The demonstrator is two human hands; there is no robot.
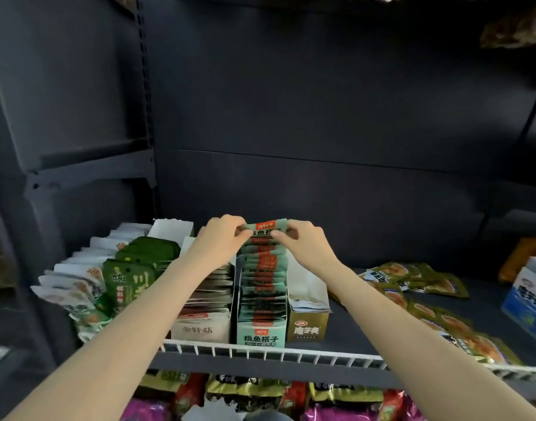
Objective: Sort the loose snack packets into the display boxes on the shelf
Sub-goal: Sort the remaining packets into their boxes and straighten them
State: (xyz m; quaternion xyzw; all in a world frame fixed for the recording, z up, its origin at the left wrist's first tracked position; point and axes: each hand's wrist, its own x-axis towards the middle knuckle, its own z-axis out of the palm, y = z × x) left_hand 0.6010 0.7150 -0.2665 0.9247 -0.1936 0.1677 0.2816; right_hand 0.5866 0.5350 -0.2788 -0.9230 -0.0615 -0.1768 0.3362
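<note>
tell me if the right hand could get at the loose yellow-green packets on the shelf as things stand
Probably yes, once freed: the right hand pinches the mint-green packet with the left hand; the yellow-green packets lie uncovered on its side.

A white wire rail [260, 354] is seen along the front edge. Below it, packets in purple [145, 411], red [189, 393] and olive wrappers [245, 390] are stacked. A slotted dark upright [145, 71] is fixed at the left, and a dark back panel [321, 101] is seen behind.
</note>
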